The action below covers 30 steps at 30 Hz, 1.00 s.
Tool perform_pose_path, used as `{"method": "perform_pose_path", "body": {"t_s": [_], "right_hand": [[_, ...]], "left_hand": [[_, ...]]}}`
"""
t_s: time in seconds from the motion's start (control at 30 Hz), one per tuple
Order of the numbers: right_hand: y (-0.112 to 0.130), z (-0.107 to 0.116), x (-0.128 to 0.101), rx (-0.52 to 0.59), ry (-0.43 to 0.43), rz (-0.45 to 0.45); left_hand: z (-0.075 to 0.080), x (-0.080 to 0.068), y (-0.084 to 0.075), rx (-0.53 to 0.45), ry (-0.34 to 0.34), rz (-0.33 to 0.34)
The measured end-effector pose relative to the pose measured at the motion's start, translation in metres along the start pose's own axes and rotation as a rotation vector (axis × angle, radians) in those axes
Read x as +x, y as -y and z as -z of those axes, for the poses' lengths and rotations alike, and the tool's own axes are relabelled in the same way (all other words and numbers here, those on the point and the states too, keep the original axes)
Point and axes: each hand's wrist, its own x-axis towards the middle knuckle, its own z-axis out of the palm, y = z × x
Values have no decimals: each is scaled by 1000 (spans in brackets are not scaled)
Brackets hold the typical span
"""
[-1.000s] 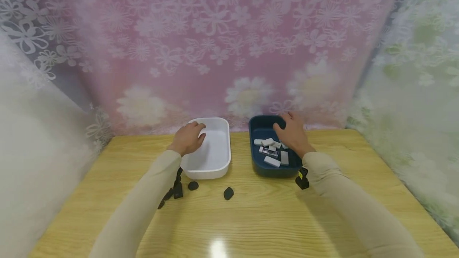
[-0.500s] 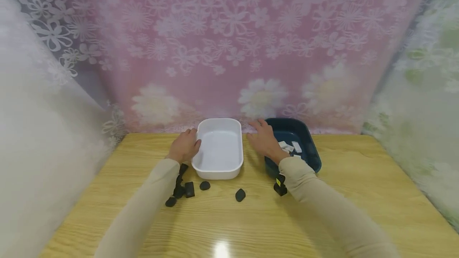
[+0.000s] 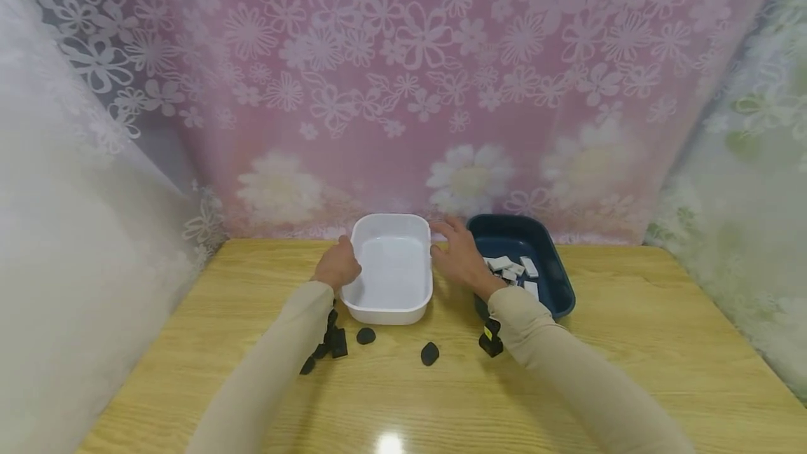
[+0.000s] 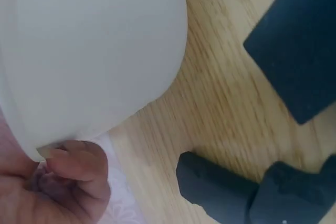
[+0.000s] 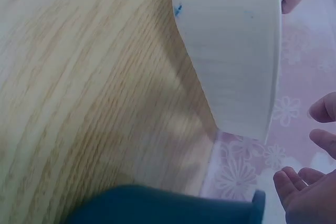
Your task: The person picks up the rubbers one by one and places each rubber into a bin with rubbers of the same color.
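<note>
An empty white tray [image 3: 391, 315] sits mid-table, in front of a pink flowered curtain. My left hand [image 3: 338, 268] is at its left rim; the left wrist view shows curled fingers [image 4: 71, 166] gripping under the rim of the tray wall [image 4: 89, 51]. My right hand [image 3: 459, 256] hovers flat by the tray's right rim with straight, spread fingers. In the right wrist view these fingers [image 5: 296, 182] stand just apart from the tray [image 5: 236, 51]. Right of it, a dark blue tray [image 3: 561, 286] holds several white erasers [image 3: 513, 268].
Black pebbles [image 3: 429, 353] [image 3: 366, 335] and black pieces [image 3: 330, 342] lie on the wooden table [image 3: 567, 384] in front of the white tray, also close up in the left wrist view [image 4: 220, 190]. Flowered curtains close off the back and both sides.
My right hand left the blue tray and moved left to the white tray's right side. My left hand slid from the tray's inner rim to its outer left rim.
</note>
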Motion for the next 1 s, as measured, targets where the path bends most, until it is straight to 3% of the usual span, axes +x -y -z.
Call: {"method": "perform_pose_path", "body": {"t_s": [0.2, 0.47, 0.67, 0.83, 1.0], "right_hand": [[2, 10, -16, 13, -26, 59], [21, 21, -46, 4, -44, 224], [33, 21, -80, 50, -10, 333], [35, 13, -106, 22, 167, 433], [33, 2, -123, -187, 419, 480]], "left_hand": [[-5, 0, -3, -5, 50, 9], [-3, 0, -5, 38, 78, 24], [-4, 0, -7, 61, 82, 24], [-4, -2, -9, 63, 67, 27], [-7, -4, -11, 71, 47, 28]]}}
